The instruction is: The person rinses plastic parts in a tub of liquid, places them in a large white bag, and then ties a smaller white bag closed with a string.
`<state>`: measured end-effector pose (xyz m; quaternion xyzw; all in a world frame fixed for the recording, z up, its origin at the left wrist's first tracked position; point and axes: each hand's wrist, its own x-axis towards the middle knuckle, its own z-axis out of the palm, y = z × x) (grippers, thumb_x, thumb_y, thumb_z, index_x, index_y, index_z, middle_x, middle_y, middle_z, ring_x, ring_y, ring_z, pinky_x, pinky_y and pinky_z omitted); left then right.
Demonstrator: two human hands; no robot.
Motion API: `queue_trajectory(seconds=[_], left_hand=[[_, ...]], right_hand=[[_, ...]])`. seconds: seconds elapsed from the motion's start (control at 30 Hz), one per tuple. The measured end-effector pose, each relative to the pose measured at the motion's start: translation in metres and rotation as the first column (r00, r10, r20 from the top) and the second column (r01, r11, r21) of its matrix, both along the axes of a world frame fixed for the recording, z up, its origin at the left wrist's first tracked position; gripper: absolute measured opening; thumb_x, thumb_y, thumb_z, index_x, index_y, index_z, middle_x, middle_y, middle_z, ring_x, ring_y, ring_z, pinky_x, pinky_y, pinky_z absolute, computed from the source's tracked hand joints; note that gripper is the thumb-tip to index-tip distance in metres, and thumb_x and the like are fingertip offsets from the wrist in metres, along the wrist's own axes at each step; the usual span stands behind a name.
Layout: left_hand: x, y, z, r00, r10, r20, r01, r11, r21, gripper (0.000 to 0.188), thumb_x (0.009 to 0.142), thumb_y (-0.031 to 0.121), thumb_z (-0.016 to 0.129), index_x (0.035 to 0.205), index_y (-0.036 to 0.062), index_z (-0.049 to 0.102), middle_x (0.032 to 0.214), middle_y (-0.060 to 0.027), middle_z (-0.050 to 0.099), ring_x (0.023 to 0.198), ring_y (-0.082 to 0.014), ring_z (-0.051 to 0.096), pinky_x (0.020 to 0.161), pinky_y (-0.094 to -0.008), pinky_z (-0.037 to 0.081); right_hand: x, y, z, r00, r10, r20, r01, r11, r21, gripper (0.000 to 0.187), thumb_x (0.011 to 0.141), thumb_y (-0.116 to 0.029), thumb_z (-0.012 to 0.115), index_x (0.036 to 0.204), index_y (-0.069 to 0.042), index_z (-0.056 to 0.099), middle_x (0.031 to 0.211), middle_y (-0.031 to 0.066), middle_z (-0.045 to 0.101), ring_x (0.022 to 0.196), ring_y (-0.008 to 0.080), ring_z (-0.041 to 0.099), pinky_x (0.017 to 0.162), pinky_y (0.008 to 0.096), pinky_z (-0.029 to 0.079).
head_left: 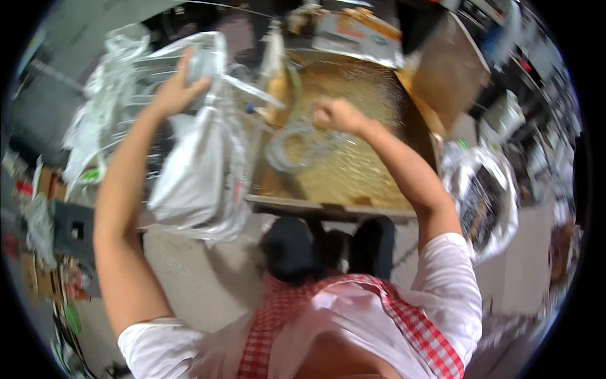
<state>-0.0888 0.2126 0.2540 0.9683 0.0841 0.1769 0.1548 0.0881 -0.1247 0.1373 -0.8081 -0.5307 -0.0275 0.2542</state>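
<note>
My left hand (pixel 177 95) reaches to the far left, thumb and forefinger spread, resting against clear plastic pieces (pixel 201 66) at the mouth of a white woven sack (pixel 202 164). My right hand (pixel 338 115) is curled closed above a large cardboard box (pixel 341 211); whatever is in its fingers is hidden and blurred. Many small, shiny, yellowish pieces (pixel 366 167) cover the inside of the box. Just below and left of my right hand lies a loose ring of clear plastic (pixel 287 151), its exact kind too blurred to tell.
A white bag (pixel 495 202) holding dark, thin pieces stands right of the box. Behind the box lies an orange-and-white package (pixel 358 35). A raised cardboard flap (pixel 451 69) stands at the far right corner. My dark shoes (pixel 372 246) are close to the box's near edge.
</note>
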Motion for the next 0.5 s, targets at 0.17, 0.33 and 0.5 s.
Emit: queue_trajectory(seconds=[0.17, 0.33, 0.5], left_hand=[[-0.007, -0.010, 0.021, 0.990, -0.115, 0.084, 0.125, 0.985, -0.116, 0.060, 0.084, 0.017, 0.046, 0.140, 0.0163, 0.023, 0.126, -0.0221, 0.047, 0.122, -0.0334, 0.041, 0.100, -0.0349, 0.032], [-0.059, -0.025, 0.033, 0.955, 0.131, -0.267, 0.011, 0.880, 0.474, 0.086, 0.059, 0.000, 0.057, 0.138, 0.0121, 0.024, 0.139, -0.0176, 0.031, 0.129, -0.0308, 0.029, 0.108, -0.0434, 0.017], [-0.052, 0.004, -0.012, 0.972, 0.185, -0.142, -0.080, 0.836, 0.543, 0.085, 0.060, 0.006, 0.062, 0.137, 0.0119, 0.026, 0.129, -0.0143, 0.040, 0.125, -0.0304, 0.032, 0.107, -0.0467, 0.015]], right_hand=[[-0.025, -0.275, -0.133, 0.858, -0.506, -0.085, 0.236, 0.537, -0.810, 0.033, 0.076, -0.031, 0.064, 0.098, -0.008, 0.063, 0.091, 0.0207, 0.062, 0.088, 0.0343, 0.060, 0.073, 0.0426, 0.047], [-0.105, -0.419, -0.181, 0.764, -0.635, -0.116, 0.310, 0.518, -0.797, 0.034, 0.073, -0.031, 0.063, 0.098, -0.008, 0.063, 0.093, 0.0194, 0.062, 0.094, 0.0362, 0.057, 0.078, 0.0412, 0.046], [-0.114, -0.389, -0.201, 0.692, -0.718, 0.077, 0.601, 0.514, -0.612, 0.040, 0.074, -0.023, 0.064, 0.109, -0.008, 0.052, 0.111, 0.0167, 0.055, 0.105, 0.0329, 0.051, 0.086, 0.0421, 0.044]])
